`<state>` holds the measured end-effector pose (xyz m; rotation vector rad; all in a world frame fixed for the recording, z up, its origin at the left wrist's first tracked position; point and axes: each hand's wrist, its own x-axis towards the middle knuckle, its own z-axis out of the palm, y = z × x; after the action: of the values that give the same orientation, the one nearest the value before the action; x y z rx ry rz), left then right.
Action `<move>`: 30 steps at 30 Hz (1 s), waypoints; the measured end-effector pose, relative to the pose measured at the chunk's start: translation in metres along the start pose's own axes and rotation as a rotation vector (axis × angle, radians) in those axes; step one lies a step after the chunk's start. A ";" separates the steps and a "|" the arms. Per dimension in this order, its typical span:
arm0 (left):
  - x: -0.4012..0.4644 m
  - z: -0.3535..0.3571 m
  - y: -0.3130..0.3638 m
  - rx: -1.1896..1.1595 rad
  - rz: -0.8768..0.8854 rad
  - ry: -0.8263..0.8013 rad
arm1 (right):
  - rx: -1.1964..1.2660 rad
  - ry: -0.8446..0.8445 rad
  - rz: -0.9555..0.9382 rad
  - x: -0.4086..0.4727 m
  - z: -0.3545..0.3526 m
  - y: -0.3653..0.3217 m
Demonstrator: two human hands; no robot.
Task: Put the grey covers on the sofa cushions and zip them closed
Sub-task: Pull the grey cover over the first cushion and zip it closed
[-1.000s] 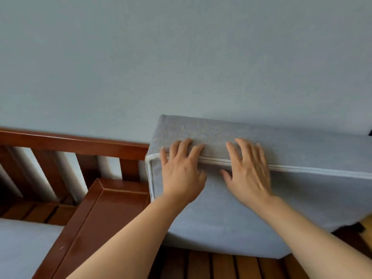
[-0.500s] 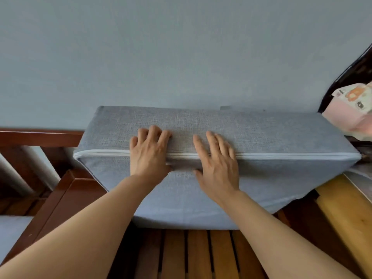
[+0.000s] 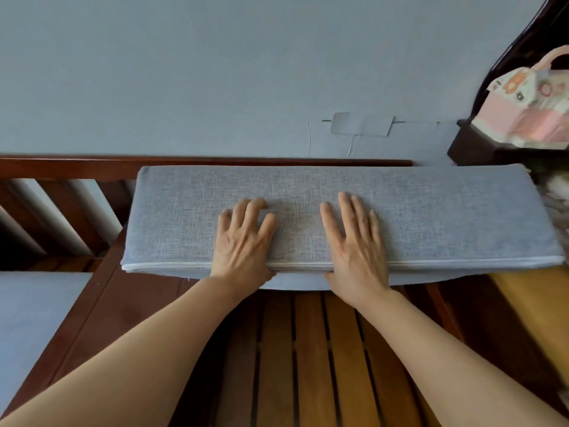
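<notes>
The grey-covered cushion (image 3: 338,211) is lying across the slatted sofa seat (image 3: 308,349) against the backrest rail (image 3: 77,166). My left hand (image 3: 243,241) and right hand (image 3: 357,245) are pressing flat on its top, fingers spread, grip closing on nothing, palms overlapping its white piping (image 3: 169,267).

Grey woven cushion cover (image 3: 400,217), white zip line (image 3: 462,262), reddish-brown slatted sofa frame (image 3: 308,349), pale blue-grey wall (image 3: 215,72)

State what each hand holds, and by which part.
Neither grips anything. The left hand and right hand lie flat on the grey cushion, palms over its near zipped edge.
</notes>
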<state>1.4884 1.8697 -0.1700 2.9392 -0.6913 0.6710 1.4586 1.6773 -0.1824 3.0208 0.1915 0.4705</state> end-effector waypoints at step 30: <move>-0.294 0.139 0.124 0.181 0.134 0.146 | -0.150 0.324 -0.063 -0.302 0.166 -0.042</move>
<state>1.2538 1.8602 -0.4265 2.9833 -0.8616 0.9991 1.2197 1.6681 -0.4335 2.7670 0.2563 0.9228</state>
